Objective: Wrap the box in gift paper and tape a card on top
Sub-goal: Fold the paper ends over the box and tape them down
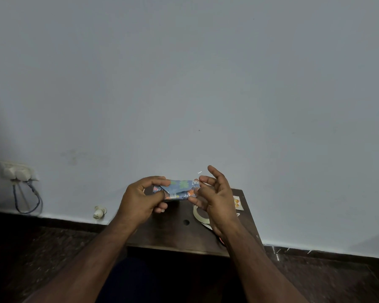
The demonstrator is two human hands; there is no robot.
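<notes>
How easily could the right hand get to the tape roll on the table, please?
Probably easily. The right hand hovers just above the tape roll, only its thumb and fingertips touching the wrapped box, which the left hand grips. Nothing visible lies between; the wrist merely hides part of the roll.

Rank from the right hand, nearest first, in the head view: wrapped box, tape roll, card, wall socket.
From the right hand:
1. wrapped box, at its fingertips, left.
2. tape roll, just below, partly hidden.
3. card, right, on the table.
4. wall socket, far left.
</notes>
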